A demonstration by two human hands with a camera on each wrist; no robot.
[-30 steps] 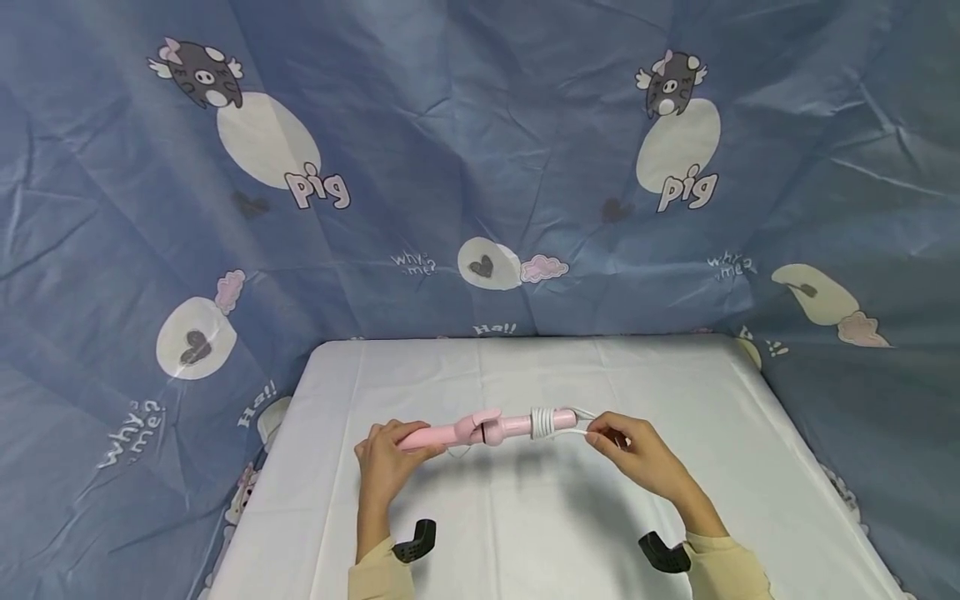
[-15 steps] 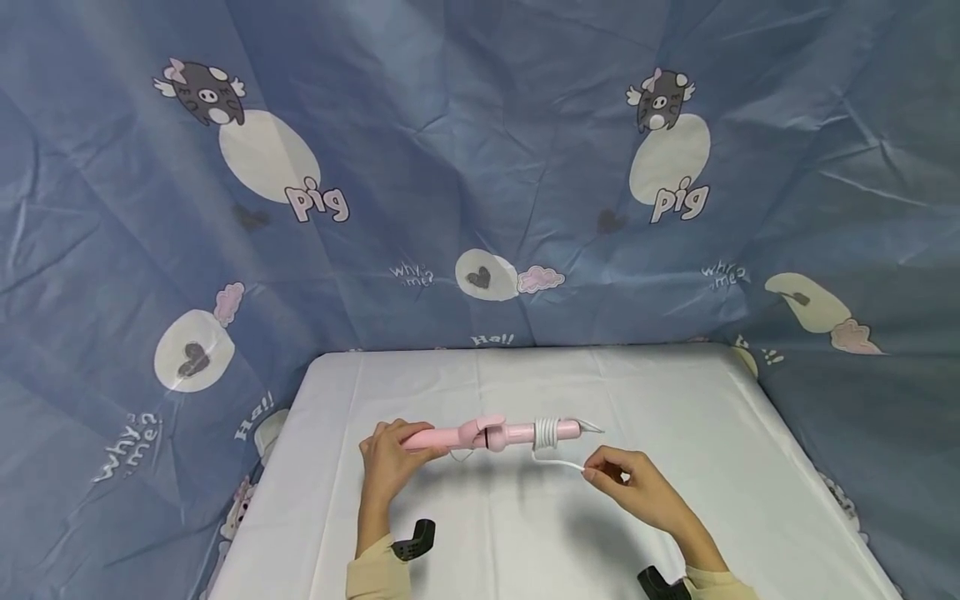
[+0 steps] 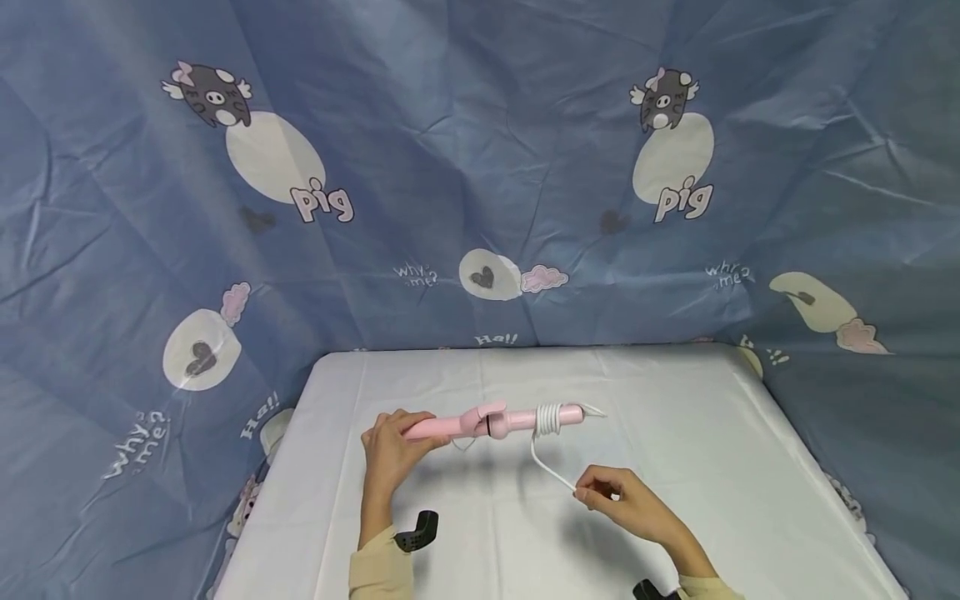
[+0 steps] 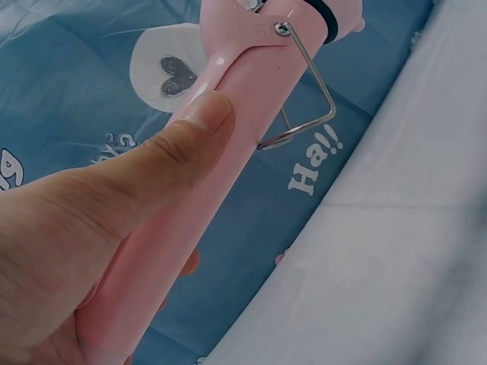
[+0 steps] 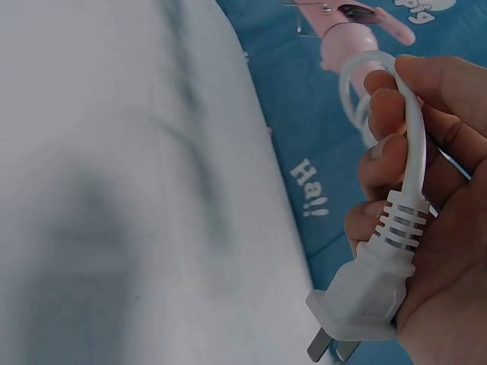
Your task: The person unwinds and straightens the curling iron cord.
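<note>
- Right fingers [image 5: 388, 114] pinch the white cord [image 5: 415, 144], lower right of its coils [image 3: 548, 419].
- Left fingers [image 4: 183, 144] grip the pink curling iron [image 3: 519, 420], long axis near-horizontal, lower centre.

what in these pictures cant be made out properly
Head: the plug, hidden by the right hand.
Left wrist: the end of the iron wound with cord, cut off by the top edge.
Left wrist: most of the left hand's fingers, hidden behind the iron.
Right wrist: part of the right hand, cut off by the right edge.
</note>
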